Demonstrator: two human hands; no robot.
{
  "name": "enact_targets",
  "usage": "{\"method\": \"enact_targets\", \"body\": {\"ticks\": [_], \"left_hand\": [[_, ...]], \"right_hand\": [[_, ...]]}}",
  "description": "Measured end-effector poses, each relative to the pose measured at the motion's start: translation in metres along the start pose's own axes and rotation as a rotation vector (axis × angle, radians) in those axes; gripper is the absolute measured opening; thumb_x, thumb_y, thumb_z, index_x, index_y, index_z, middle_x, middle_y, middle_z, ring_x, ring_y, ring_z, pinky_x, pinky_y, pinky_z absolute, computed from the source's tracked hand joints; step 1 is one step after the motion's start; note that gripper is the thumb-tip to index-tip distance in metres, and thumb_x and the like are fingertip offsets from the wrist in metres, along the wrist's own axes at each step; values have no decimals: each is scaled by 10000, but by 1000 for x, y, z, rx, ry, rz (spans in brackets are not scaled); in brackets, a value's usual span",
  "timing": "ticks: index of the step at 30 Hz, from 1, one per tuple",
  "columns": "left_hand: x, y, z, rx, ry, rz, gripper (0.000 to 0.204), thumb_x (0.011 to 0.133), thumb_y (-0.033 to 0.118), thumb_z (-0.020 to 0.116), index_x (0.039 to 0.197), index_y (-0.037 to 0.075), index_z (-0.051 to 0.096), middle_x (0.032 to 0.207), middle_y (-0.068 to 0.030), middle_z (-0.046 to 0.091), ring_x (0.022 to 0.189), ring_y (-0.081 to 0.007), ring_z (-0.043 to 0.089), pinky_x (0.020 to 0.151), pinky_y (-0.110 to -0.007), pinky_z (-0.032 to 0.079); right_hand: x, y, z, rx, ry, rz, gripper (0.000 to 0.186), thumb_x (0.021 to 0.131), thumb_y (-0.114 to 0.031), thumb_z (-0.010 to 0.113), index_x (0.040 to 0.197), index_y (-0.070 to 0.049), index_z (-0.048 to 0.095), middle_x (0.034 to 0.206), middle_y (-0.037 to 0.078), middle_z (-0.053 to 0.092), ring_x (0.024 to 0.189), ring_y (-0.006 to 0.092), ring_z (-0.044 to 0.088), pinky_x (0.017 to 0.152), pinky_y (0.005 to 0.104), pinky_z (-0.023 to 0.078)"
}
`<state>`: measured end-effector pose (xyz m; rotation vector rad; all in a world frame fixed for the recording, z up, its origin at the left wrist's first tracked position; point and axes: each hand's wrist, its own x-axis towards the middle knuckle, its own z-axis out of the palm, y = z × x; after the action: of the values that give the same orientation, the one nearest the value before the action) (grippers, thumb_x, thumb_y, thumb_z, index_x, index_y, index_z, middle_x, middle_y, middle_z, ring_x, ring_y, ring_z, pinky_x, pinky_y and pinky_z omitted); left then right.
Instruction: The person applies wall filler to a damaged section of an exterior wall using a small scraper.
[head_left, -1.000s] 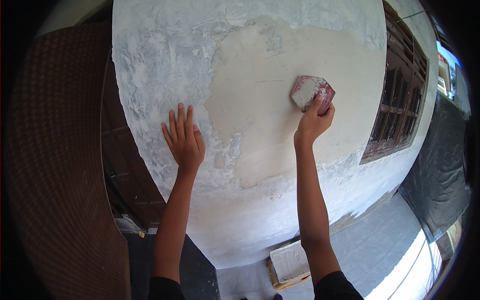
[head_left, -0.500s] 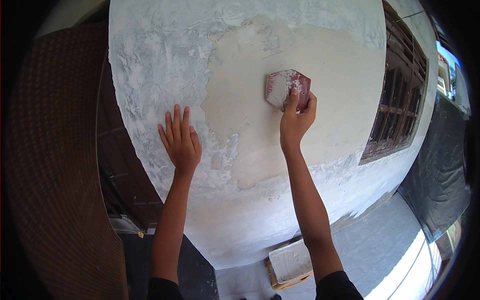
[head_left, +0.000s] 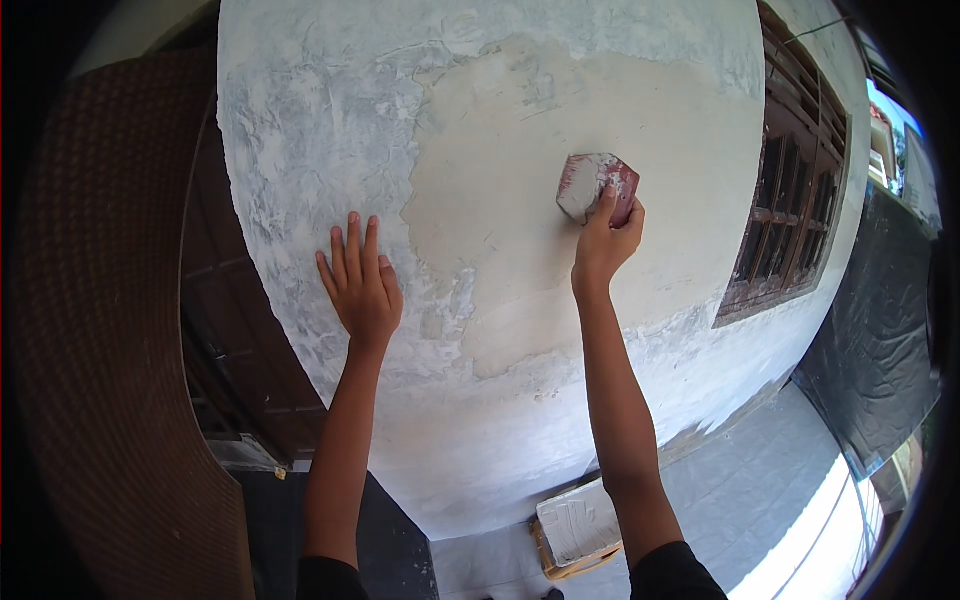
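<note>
Clearly, the right hand (head_left: 606, 250) holds a plate (head_left: 587, 182) behind its thumb (head_left: 606, 204).

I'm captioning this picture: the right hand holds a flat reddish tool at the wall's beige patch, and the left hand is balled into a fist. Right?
Not quite: the head view shows the left hand open, fingers extended. The right hand does hold the flat reddish tool at the beige patch.
</note>
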<state>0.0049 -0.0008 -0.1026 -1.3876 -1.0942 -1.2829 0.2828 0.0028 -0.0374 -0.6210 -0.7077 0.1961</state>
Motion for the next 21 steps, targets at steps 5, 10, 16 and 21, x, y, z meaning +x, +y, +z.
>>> {"method": "enact_targets", "body": {"ticks": [5,10,16,21], "left_hand": [[-2,-1,-1,19,-15,-6,480,1022,193,367,1488,105,441,1566,-109,392,1467,-344,305,1194,-554,140],[-10,3,1,-6,-25,-16,490,1022,210,361,1493,92,429,1574,-116,379,1471,-345,297,1194,-554,132],[-18,9,5,9,-32,-17,497,1021,215,358,1494,79,424,1574,-121,379,1471,-347,296,1194,-550,126],[-22,13,6,35,-20,-47,499,1023,220,356,1497,77,416,1571,-121,382,1472,-344,293,1194,-545,126]], "right_hand": [[-19,-10,4,89,-49,-115,297,1004,-255,611,1117,15,563,976,57,595,825,116,543,741,265,473],[-85,6,21,-163,-528,-596,247,898,-148,719,1111,-55,637,915,91,615,825,218,483,815,339,338],[-32,33,-20,-252,-165,-268,293,948,-226,681,1123,-1,616,949,110,618,833,215,535,806,370,433],[3,13,-57,110,65,-11,315,1008,-267,612,1123,16,540,1006,72,597,865,126,573,749,281,521]]}}
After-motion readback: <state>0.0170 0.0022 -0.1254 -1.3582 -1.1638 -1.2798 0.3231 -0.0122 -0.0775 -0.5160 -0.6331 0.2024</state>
